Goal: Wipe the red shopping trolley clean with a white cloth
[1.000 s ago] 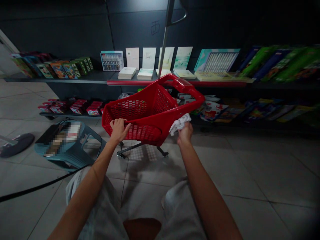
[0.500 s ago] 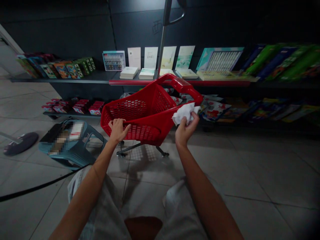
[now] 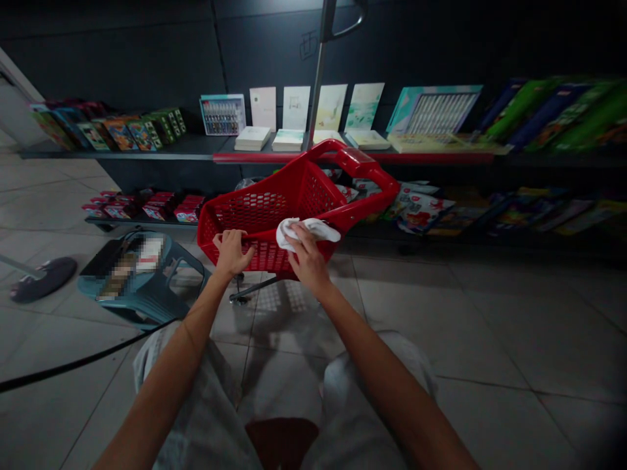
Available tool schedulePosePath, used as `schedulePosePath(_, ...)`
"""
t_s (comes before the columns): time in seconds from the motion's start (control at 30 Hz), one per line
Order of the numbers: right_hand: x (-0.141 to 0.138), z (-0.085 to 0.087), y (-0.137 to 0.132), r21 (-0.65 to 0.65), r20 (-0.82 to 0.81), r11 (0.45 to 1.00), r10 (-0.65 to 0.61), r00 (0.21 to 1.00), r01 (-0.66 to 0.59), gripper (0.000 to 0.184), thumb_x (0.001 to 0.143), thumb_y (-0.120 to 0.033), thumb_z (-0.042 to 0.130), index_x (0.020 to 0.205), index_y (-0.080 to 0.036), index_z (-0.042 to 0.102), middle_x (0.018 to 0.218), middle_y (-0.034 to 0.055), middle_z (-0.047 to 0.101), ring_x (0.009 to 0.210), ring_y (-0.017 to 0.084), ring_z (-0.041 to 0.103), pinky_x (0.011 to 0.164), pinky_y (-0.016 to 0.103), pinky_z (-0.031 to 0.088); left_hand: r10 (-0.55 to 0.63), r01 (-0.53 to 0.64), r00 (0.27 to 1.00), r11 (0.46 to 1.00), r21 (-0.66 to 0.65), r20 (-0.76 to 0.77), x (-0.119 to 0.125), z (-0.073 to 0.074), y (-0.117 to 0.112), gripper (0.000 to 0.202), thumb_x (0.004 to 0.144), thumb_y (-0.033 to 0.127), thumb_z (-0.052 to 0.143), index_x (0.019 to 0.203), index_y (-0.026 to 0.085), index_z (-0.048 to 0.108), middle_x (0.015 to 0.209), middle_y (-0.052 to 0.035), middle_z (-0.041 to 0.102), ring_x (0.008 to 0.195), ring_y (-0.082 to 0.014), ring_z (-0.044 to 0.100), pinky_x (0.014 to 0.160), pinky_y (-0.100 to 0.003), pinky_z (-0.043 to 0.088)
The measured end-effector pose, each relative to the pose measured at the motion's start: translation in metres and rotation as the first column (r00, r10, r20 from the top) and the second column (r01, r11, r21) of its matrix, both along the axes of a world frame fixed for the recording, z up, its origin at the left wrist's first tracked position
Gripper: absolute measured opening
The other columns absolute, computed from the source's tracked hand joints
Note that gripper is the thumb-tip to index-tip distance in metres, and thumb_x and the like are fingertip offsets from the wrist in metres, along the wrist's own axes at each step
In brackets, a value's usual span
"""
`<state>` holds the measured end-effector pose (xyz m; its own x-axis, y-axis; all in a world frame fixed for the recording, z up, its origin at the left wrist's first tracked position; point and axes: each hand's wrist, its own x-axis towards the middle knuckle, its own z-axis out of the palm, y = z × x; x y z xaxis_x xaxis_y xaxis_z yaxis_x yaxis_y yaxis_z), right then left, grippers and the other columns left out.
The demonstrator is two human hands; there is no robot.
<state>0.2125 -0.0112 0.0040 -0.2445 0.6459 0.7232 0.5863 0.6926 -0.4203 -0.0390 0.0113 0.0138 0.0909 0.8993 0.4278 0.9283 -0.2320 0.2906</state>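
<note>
The red cart [image 3: 294,189] stands on the floor [image 3: 416,313] in front of the shelf's red front edge [image 3: 255,158], its handle [image 3: 365,168] to the right. The left hand [image 3: 232,253] grips the cart's near rim close to its left corner, fingers hooked over and thumb down the near side; that hold should steady the basket, which looks likely to roll on its wheels. The right hand [image 3: 307,254] grips a bunched white cloth [image 3: 323,230] against the same rim, between the left hand and the handle. Flat fingers and even pressure along the edge would likely serve best, with the cloth folded around both faces; whether it reaches the inner one is hidden.
</note>
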Motion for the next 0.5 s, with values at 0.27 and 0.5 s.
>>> schedulePosePath(0.27,0.034,-0.003,0.011,0.017,-0.069,0.999,-0.042,0.997,0.043,0.03,0.095,-0.011,0.056,0.114,-0.023,0.076,0.139,0.0107,0.066,0.141,0.024,0.055,0.126,0.047,0.042,-0.01,0.009,0.999,1.0,-0.004,-0.038,-0.003,-0.001,-0.002,0.038,0.087,0.035,0.059,0.123,0.023,0.057,0.124,-0.014,0.067,0.126,-0.0363,0.051,0.113,-0.056,0.028)
schedulePosePath(0.5,0.091,0.0,0.01,0.045,-0.265,0.944,-0.305,0.915,0.327,0.019,0.089,-0.022,0.062,0.104,-0.021,0.074,0.134,0.0133,0.063,0.131,0.027,0.059,0.117,0.049,0.046,-0.032,0.033,0.999,0.999,0.033,-0.028,-0.002,-0.007,-0.004,0.04,0.086,0.034,0.059,0.124,0.022,0.057,0.122,-0.0144,0.066,0.126,-0.0367,0.051,0.113,-0.056,0.027)
